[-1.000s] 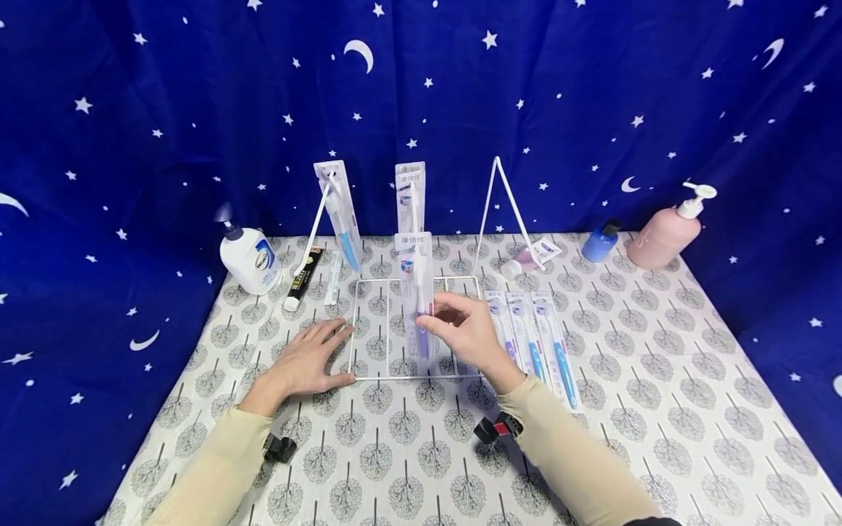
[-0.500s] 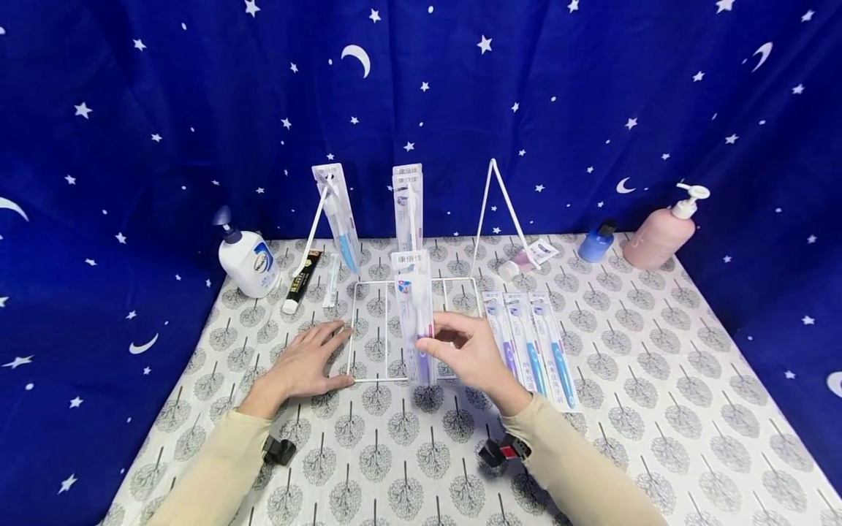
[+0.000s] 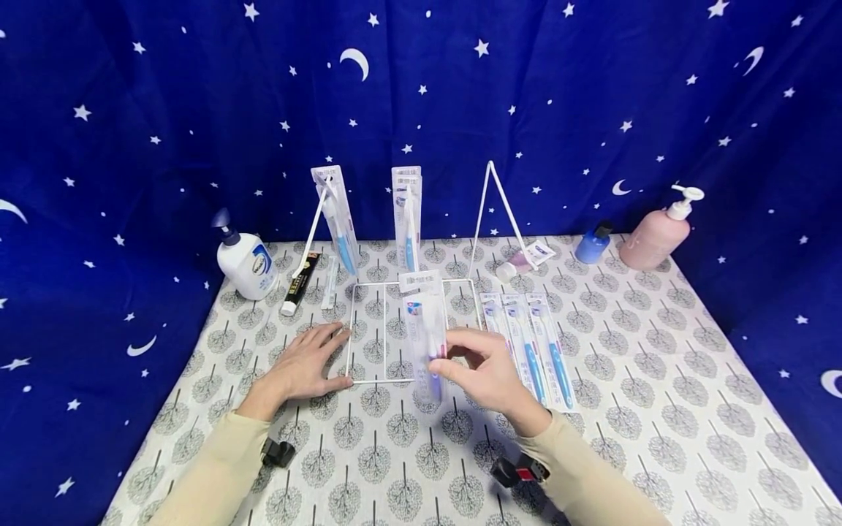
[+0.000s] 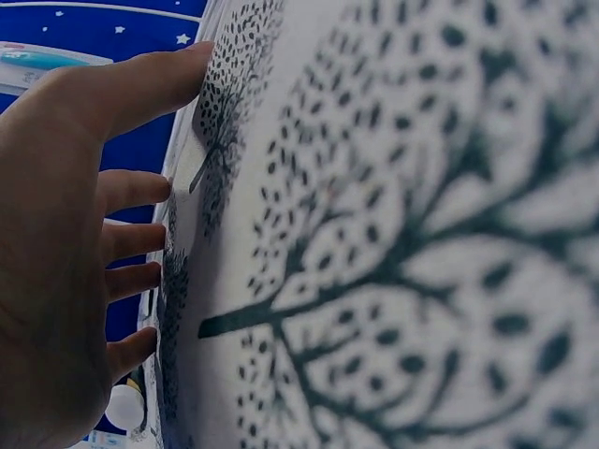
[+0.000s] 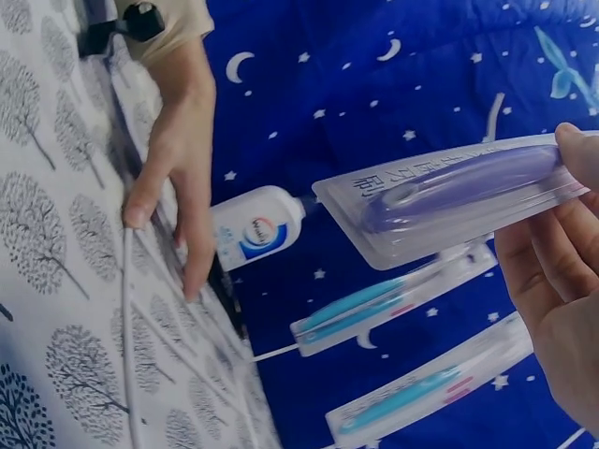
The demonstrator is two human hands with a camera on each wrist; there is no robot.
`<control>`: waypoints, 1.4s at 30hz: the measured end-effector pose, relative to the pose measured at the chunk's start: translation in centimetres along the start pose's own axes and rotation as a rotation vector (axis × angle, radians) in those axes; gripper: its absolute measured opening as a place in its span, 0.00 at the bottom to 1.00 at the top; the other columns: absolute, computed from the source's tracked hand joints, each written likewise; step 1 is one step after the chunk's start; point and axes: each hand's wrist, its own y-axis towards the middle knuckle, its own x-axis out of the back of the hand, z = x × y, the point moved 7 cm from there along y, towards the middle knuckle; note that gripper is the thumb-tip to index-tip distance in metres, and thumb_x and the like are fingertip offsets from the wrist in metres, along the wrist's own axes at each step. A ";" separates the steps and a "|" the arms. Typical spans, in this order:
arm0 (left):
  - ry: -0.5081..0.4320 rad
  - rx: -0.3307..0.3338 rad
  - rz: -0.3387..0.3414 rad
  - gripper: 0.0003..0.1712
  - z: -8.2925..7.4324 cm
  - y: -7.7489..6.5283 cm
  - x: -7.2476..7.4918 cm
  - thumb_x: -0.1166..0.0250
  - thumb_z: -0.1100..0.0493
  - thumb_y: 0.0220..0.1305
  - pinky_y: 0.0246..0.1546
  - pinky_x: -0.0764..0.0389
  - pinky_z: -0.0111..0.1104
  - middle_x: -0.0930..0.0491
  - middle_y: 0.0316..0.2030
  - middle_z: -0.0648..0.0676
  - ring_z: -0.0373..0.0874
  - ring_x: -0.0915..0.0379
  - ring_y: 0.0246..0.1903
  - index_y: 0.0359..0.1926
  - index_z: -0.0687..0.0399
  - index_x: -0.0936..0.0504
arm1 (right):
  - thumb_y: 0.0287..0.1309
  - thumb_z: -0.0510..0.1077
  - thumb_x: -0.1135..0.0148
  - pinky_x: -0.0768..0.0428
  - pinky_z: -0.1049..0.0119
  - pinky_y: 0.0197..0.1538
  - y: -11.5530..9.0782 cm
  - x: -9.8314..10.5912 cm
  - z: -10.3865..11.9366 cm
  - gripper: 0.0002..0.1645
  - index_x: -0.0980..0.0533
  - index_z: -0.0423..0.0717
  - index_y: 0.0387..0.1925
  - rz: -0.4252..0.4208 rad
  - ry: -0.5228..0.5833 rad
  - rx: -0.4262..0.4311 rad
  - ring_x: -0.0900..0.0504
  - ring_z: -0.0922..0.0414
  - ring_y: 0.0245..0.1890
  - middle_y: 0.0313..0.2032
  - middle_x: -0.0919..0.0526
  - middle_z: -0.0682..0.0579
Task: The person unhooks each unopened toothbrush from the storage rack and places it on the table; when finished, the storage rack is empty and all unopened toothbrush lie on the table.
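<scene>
My right hand [image 3: 483,369] pinches a packaged purple toothbrush [image 3: 424,343] between thumb and fingers, above the front of a white wire rack [image 3: 384,329]. The pack stands nearly upright, tilted a little; the right wrist view shows its purple handle [image 5: 468,182] close up. My left hand [image 3: 299,369] lies flat with fingers spread, its fingertips and thumb at the left edge of the rack's base. One packaged blue toothbrush [image 3: 340,226] hangs on the rack's left arm. Overlapping packaged toothbrushes [image 3: 408,219] hang on the middle arm, the front one blue.
Several packaged toothbrushes [image 3: 536,351] lie side by side right of the rack. Around its back are a white pump bottle [image 3: 246,264], a black toothpaste tube [image 3: 300,285], a pink tube [image 3: 525,261], a blue bottle [image 3: 592,245] and a pink pump bottle [image 3: 655,237].
My right hand has drawn the purple toothbrush pack toward me and slightly right, away from the middle arm, and the pack has tilted. My left hand has stayed in place.
</scene>
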 end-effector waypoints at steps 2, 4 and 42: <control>0.000 0.000 -0.005 0.54 0.1 0.0 0.0 0.45 0.24 0.47 0.64 0.47 0.57 0.51 0.70 0.54 0.56 0.53 0.67 0.69 0.44 0.47 | 0.41 0.26 0.35 0.21 0.68 0.25 -0.3 0.5 0.9 0.13 0.22 0.31 0.34 -0.011 0.029 0.038 0.24 0.59 0.25 0.26 0.20 0.44; -0.002 0.001 -0.003 0.53 0.1 0.0 0.0 0.46 0.24 0.47 0.64 0.47 0.57 0.52 0.70 0.54 0.56 0.54 0.67 0.69 0.44 0.47 | 0.40 0.25 0.35 0.21 0.69 0.25 -0.6 1.3 1.7 0.14 0.23 0.32 0.35 -0.023 0.041 0.065 0.24 0.59 0.25 0.27 0.20 0.46; -0.014 0.004 0.017 0.53 0.1 0.0 -0.2 0.46 0.24 0.48 0.64 0.49 0.57 0.53 0.70 0.54 0.56 0.56 0.68 0.69 0.44 0.48 | 0.50 0.34 0.36 0.20 0.78 0.33 -10.5 23.3 -7.1 0.29 0.33 0.27 0.54 -0.343 -0.355 -0.618 0.18 0.67 0.29 0.29 0.17 0.64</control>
